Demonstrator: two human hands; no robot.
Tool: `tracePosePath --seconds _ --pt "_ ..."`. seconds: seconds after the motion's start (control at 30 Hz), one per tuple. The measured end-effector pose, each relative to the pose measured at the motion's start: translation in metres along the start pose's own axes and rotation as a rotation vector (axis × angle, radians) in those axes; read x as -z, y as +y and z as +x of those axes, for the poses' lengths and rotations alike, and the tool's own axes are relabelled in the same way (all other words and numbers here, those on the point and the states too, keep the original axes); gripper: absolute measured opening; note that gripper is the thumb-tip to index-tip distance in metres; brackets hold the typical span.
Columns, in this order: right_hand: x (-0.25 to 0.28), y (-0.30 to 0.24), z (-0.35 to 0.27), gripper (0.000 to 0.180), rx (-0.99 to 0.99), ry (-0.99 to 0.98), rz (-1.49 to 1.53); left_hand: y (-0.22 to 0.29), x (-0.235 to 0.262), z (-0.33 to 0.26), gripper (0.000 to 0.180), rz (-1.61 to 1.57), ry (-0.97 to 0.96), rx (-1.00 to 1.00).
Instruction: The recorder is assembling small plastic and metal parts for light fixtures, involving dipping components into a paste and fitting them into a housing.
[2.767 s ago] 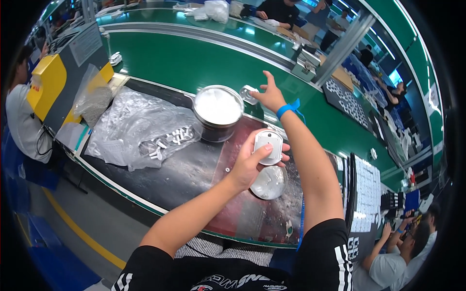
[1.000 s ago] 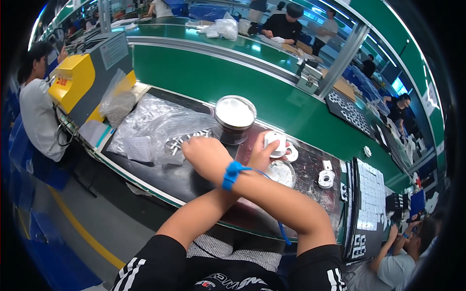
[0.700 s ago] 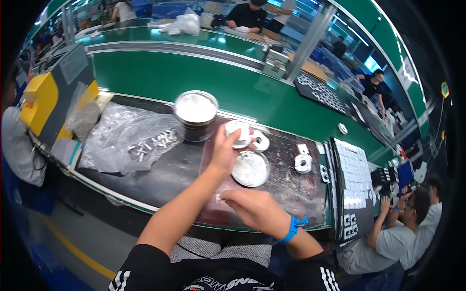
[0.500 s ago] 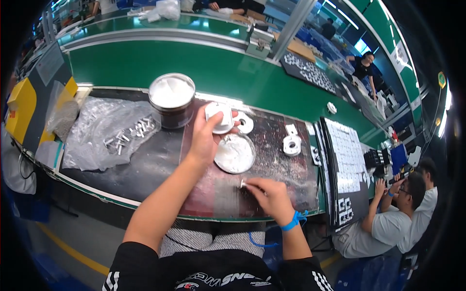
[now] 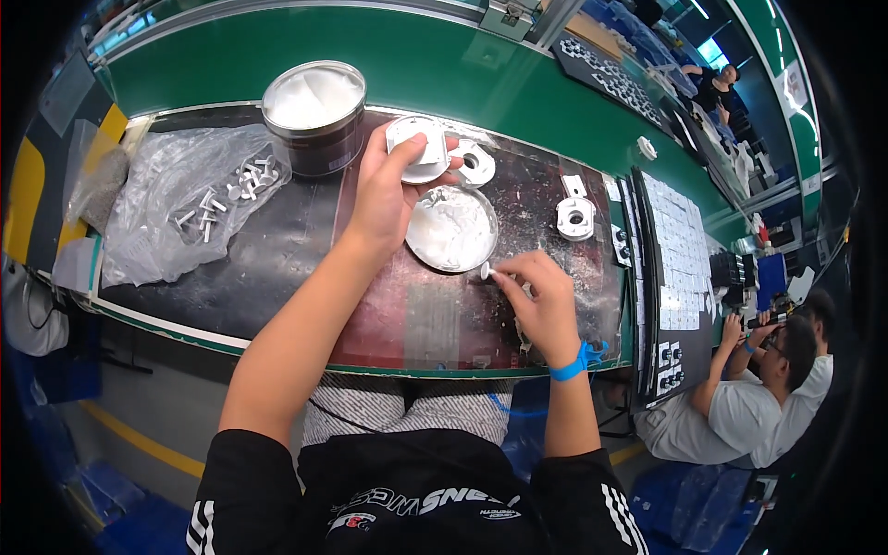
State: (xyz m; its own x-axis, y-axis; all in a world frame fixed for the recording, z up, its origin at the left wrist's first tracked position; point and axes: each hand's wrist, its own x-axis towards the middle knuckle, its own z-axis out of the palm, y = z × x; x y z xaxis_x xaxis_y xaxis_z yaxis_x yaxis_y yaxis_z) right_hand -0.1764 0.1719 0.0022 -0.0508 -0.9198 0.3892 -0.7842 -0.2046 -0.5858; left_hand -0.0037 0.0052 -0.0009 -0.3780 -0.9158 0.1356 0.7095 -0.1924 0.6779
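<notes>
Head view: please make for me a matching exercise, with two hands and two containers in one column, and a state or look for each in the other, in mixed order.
Column one:
1. left hand
2. right hand
3. big bag
4. tin

Column two:
A. see-through and crumpled
B. pinches a small pin
C. round, with a dark wall and white contents
D. holds a white part

Right pairs: 1-D, 2-B, 3-A, 4-C.

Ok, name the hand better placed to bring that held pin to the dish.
Likely the right hand: it pinches the white pin near the dish; the left hand holds a white part.
</notes>
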Motion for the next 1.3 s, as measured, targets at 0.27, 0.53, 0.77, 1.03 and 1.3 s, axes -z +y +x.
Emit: tracePosePath --seconds 0.27,0.53,0.77,1.03,1.3 --pt "-0.021 -0.010 0.033 0.008 0.002 -0.053 -0.014 0.001 0.002 0.001 0.034 -0.030 0.001 -0.007" --pt "-0.029 -0.004 0.039 0.008 0.044 -0.035 -0.042 0.002 0.004 0.003 0.035 -0.043 0.016 -0.007" --pt "-0.035 0.002 0.043 0.008 0.116 -0.030 -0.082 0.001 0.004 0.004 0.035 -0.051 0.018 -0.004" --pt "-0.033 0.003 0.042 0.009 0.178 -0.002 -0.113 0.001 0.002 0.004 0.035 -0.048 0.029 -0.008" --pt "-0.006 -0.015 0.050 0.011 -0.059 0.058 0.157 0.002 0.003 0.001 0.034 -0.034 0.038 0.025"
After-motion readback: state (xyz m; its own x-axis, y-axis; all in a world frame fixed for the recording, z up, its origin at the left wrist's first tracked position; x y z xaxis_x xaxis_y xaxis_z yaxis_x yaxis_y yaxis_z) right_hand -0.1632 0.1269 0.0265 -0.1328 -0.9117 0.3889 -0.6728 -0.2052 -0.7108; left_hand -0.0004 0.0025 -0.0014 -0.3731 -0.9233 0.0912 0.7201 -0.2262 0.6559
